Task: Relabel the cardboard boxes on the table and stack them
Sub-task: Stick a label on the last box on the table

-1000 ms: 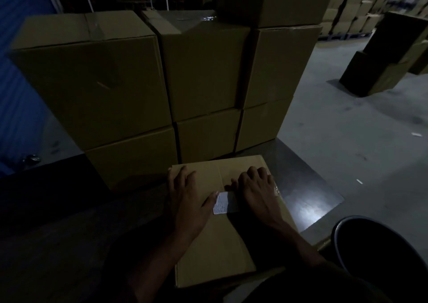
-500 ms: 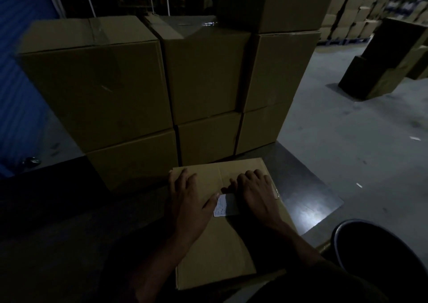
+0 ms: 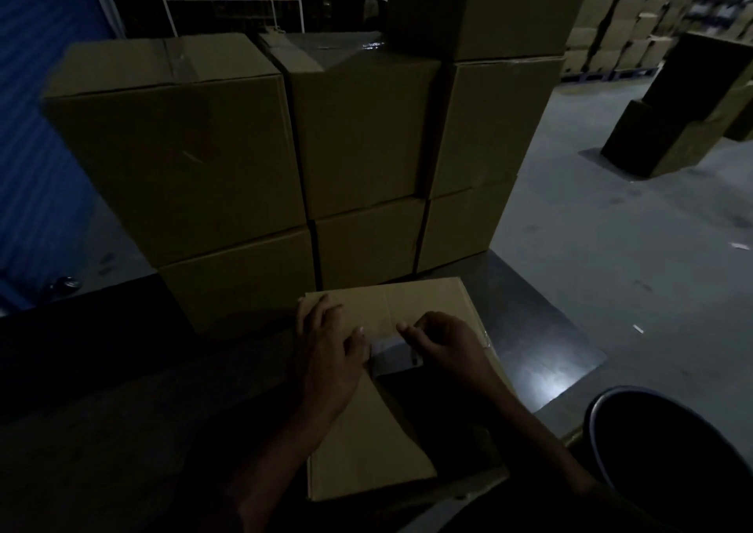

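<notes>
On near box [image 3: 366,443], left hand [image 3: 326,361] lies flat; right hand [image 3: 444,347] pinches label [image 3: 391,355]. Relabelling step; next, probably peel it clear.

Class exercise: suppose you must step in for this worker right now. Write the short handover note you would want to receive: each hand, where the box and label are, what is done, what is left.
Left hand: flat on the top of the near box, fingers straight, holding it down.
Right hand: fingers curled at the label on the box top, apparently picking at its edge; too dark to tell if it is lifted.
The near box lies on the table, in front of the stacked boxes.
Done: several boxes already stacked behind.
Left: finish this label, then add the box to the stack.
</notes>
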Motion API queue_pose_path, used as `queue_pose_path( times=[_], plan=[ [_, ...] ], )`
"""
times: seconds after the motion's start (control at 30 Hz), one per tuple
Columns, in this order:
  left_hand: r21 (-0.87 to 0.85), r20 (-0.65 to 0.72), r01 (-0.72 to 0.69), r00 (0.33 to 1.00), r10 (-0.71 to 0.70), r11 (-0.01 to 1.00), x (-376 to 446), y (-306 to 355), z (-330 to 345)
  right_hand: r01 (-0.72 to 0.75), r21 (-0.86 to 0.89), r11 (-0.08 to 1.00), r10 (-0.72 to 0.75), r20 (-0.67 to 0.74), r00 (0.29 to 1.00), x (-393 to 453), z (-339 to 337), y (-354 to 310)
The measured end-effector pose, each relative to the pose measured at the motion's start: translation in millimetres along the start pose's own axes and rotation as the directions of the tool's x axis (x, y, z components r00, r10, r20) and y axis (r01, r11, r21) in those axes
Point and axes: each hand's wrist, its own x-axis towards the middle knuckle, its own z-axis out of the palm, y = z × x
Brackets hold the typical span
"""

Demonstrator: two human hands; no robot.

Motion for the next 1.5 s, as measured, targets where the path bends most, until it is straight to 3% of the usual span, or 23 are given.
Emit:
queue_pose_path(
  times=[0.1, 0.33, 0.5, 0.67, 0.83, 1.0, 1.13, 1.3, 1.4, 1.5],
  plan=[
    [-0.072, -0.056, 0.019, 0.998, -0.023, 0.997, -0.7, -5.8, -2.8, -0.083, 0.227, 0.97, 0.077, 0.036, 0.996, -15.8, -9.0, -8.1],
    [-0.179, -0.076, 0.079, 0.993, -0.094, 0.981, 3.9, -10.3, -5.7, -0.053, 0.434, 0.899, 0.054, 0.01, 0.999, -36.4, -2.0, -8.3],
    [-0.19, -0.108, 0.117, 0.984, -0.139, 0.975, 1.9, -2.8, -10.9, -0.171, 0.724, 0.668, 0.104, 0.136, 0.985, -43.7, -24.1, -1.0],
    [-0.104, -0.135, 0.119, 0.982, -0.133, 0.987, 1.7, -1.4, -12.6, -0.22, 0.751, 0.623, 0.145, 0.166, 0.976, -52.3, -31.8, 2.0],
    [0.096, -0.204, 0.019, 0.979, 0.002, 0.995, -0.7, 2.2, -8.8, -0.238, 0.734, 0.636, 0.28, 0.067, 0.958, -73.9, -44.5, 2.5],
    [0.141, -0.224, -0.036, 0.972, 0.067, 0.989, 0.4, 15.8, -8.7, -0.238, 0.733, 0.637, 0.404, -0.054, 0.913, -111.0, -70.0, 17.1],
    [0.074, -0.204, -0.18, 0.96, 0.192, 0.981, -16.4, 90.9, -1.2, -0.202, 0.778, 0.595, 0.547, -0.208, 0.811, -144.9, -85.1, 50.1],
    [-0.252, -0.074, -0.414, 0.909, 0.41, 0.874, -75.3, 192.7, 43.5, -0.267, 0.694, 0.668, 0.66, -0.388, 0.643, -195.5, -114.4, 84.8],
    [-0.429, 0.096, -0.425, 0.856, 0.508, 0.797, -118.3, 225.5, 88.2, -0.302, 0.701, 0.646, 0.729, -0.45, 0.516, -224.4, -134.5, 108.1],
    [-0.463, 0.258, -0.367, 0.816, 0.518, 0.807, -152.9, 241.5, 131.7, -0.319, 0.73, 0.604, 0.781, -0.465, 0.416, -246.8, -159.1, 132.0]
  ],
)
